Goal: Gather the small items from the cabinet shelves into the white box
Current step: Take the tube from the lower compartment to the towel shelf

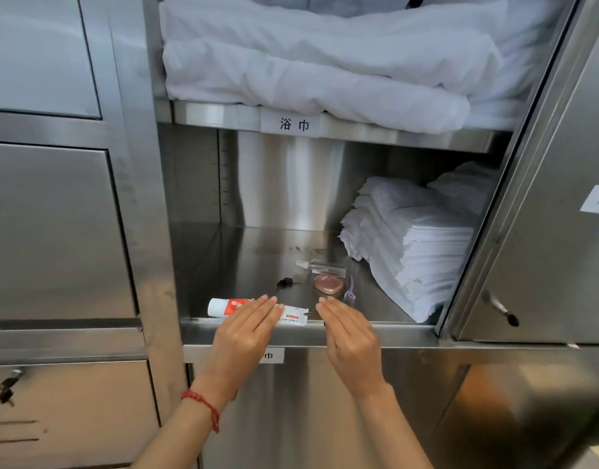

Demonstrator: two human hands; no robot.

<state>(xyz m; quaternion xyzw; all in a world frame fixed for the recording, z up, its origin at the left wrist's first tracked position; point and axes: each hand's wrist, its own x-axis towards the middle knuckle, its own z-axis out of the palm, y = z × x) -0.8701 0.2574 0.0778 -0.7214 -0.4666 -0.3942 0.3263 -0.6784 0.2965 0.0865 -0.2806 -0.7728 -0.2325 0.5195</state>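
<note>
As both empty, flat-fingered hands reach the shelf lip, left hand covers the toothpaste tube, right hand nears the pink case.

Tube at shelf front, bottle behind, towels right.

We see a steel shelf carrying a toothpaste tube at seven o'clock, folded white cloths at three.

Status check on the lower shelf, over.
Left hand open, over the tube. Right hand open, holding nothing. Pink case, clear bottle, black bit on shelf. White box not seen. Nothing blocking.
</note>
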